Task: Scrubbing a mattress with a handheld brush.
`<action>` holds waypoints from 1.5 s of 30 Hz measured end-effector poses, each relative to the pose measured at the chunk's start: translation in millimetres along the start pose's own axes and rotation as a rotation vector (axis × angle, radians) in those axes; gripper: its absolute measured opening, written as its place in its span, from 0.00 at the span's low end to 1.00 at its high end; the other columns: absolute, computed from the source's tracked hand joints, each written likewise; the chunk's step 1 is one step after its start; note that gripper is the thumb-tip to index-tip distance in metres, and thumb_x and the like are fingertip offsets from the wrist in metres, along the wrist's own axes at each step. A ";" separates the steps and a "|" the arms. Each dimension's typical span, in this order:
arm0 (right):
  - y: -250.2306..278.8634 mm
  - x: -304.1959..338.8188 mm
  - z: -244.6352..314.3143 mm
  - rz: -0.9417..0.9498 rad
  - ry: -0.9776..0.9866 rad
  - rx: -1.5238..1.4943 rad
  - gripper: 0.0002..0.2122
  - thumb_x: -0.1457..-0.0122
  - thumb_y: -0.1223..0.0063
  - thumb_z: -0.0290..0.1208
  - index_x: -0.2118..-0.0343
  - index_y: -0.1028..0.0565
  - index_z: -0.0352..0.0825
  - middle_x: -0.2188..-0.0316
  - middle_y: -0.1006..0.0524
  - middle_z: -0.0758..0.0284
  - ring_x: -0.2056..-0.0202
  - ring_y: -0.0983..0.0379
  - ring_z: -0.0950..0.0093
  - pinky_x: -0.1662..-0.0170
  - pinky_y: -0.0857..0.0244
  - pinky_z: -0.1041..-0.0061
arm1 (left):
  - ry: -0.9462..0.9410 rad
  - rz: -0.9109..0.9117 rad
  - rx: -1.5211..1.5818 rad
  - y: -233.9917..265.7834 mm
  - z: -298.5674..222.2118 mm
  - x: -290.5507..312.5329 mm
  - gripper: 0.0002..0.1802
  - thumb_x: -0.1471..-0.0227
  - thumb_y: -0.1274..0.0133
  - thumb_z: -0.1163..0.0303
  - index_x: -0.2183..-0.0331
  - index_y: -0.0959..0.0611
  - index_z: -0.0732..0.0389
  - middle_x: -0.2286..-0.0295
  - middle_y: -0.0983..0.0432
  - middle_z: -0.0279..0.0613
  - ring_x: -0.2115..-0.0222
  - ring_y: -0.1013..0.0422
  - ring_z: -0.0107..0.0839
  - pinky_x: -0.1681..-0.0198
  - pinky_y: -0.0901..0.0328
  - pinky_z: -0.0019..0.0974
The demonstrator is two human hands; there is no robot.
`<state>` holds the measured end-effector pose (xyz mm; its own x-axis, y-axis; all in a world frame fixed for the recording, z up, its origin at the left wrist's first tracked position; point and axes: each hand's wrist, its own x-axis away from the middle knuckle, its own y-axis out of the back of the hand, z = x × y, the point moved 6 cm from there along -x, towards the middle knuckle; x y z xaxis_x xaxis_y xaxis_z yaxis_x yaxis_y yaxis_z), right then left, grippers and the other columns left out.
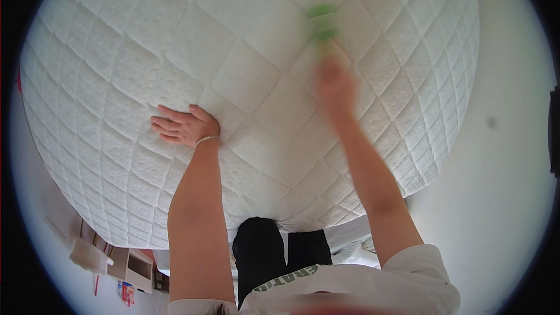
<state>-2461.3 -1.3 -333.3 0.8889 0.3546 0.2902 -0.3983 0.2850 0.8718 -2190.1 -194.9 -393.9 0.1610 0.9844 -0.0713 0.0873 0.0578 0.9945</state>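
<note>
A white quilted mattress (256, 76) with a diamond stitch pattern fills most of the view. My left hand (185, 126) lies flat on it, fingers spread, with a thin pale bracelet (207, 139) at the wrist. Further up and to the right, my right hand (336, 84) is closed around the handle of a green brush (322, 23). Motion blurs both the hand and the brush, so the bristles cannot be made out. The brush head is over the mattress surface; whether it touches is unclear.
A plain pale wall (507, 157) runs along the right side. At the lower left are a light wooden shelf unit (131, 267) and a small red and blue package (126, 293). My legs in black trousers (259, 251) are against the mattress's near edge.
</note>
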 end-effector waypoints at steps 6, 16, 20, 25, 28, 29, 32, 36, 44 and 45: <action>-3.1 0.7 24.5 0.164 0.442 0.091 0.09 0.43 0.50 0.38 0.64 0.24 0.43 0.72 0.24 0.63 0.74 0.25 0.62 0.70 0.32 0.64 | -0.018 -0.067 -0.027 6.0 15.3 -8.0 0.40 0.42 0.72 0.47 0.38 0.57 0.62 0.39 0.67 0.65 0.37 0.69 0.58 0.39 0.68 0.57; -26.9 0.3 94.7 0.091 0.575 0.041 0.10 0.39 0.60 0.36 0.60 0.25 0.45 0.78 0.26 0.60 0.74 0.26 0.61 0.71 0.32 0.59 | -0.030 -0.184 -0.067 -2.2 6.8 -2.1 0.39 0.42 0.74 0.44 0.38 0.52 0.59 0.39 0.58 0.62 0.38 0.60 0.55 0.40 0.61 0.58; 21.5 -19.0 -22.1 0.076 0.247 -0.034 0.19 0.40 0.56 0.34 0.46 0.32 0.62 0.73 0.24 0.62 0.78 0.27 0.66 0.74 0.31 0.65 | -0.012 -0.174 -0.102 -0.1 12.8 -3.8 0.40 0.42 0.76 0.43 0.37 0.53 0.60 0.39 0.60 0.63 0.37 0.62 0.56 0.40 0.61 0.59; 114.9 -11.8 -158.4 -0.338 -0.295 -0.071 0.19 0.39 0.57 0.35 0.44 0.33 0.49 0.80 0.23 0.62 0.79 0.26 0.66 0.77 0.37 0.68 | -0.039 -0.210 -0.110 0.6 9.7 -3.8 0.40 0.42 0.77 0.42 0.37 0.53 0.59 0.40 0.57 0.63 0.38 0.59 0.56 0.41 0.59 0.59; 47.9 -7.0 -101.7 -0.237 -0.492 -0.319 0.16 0.39 0.59 0.39 0.50 0.29 0.42 0.78 0.24 0.59 0.77 0.26 0.64 0.75 0.35 0.64 | -0.072 -0.318 -0.136 7.0 5.4 -3.4 0.39 0.41 0.79 0.41 0.38 0.47 0.58 0.41 0.51 0.61 0.39 0.54 0.54 0.42 0.55 0.56; 29.9 -3.4 -60.0 -0.232 -0.232 -0.187 0.16 0.38 0.61 0.39 0.50 0.30 0.42 0.74 0.24 0.58 0.72 0.25 0.63 0.73 0.33 0.62 | -0.073 -0.309 -0.132 1.0 1.9 0.1 0.39 0.41 0.79 0.41 0.38 0.47 0.58 0.41 0.51 0.61 0.39 0.54 0.54 0.42 0.55 0.56; 2.8 11.8 19.7 0.263 0.129 -0.033 0.17 0.38 0.64 0.33 0.46 0.32 0.47 0.72 0.24 0.58 0.65 0.25 0.60 0.66 0.31 0.59 | -0.063 -0.294 -0.145 -4.5 7.0 0.4 0.39 0.42 0.79 0.41 0.38 0.48 0.58 0.41 0.52 0.60 0.39 0.55 0.54 0.42 0.56 0.56; 53.3 3.5 -70.4 -0.018 -0.048 -0.229 0.19 0.38 0.59 0.34 0.43 0.35 0.55 0.69 0.24 0.62 0.66 0.26 0.64 0.68 0.31 0.65 | -0.063 -0.299 -0.136 1.7 11.6 -5.3 0.39 0.42 0.79 0.41 0.38 0.47 0.57 0.40 0.52 0.60 0.39 0.55 0.53 0.42 0.56 0.56; 43.3 37.9 -122.2 -0.354 -0.624 -0.507 0.21 0.39 0.58 0.36 0.41 0.37 0.51 0.81 0.26 0.64 0.80 0.30 0.68 0.75 0.36 0.65 | -0.079 -0.289 -0.115 0.6 3.0 1.1 0.39 0.42 0.78 0.42 0.39 0.47 0.58 0.40 0.53 0.60 0.39 0.54 0.54 0.42 0.56 0.56; 32.7 33.3 -75.1 -0.199 -0.460 -0.288 0.21 0.39 0.59 0.35 0.42 0.36 0.51 0.79 0.26 0.61 0.78 0.28 0.64 0.75 0.35 0.63 | -0.080 -0.275 -0.099 -0.5 4.6 -0.6 0.39 0.41 0.79 0.41 0.39 0.48 0.59 0.40 0.54 0.61 0.39 0.55 0.55 0.42 0.57 0.57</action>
<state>-2461.7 86.8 -324.8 0.9344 -0.1361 0.3292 -0.2013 0.5607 0.8032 -2185.8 -196.3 -394.7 0.2218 0.9136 -0.3408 0.0426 0.3401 0.9394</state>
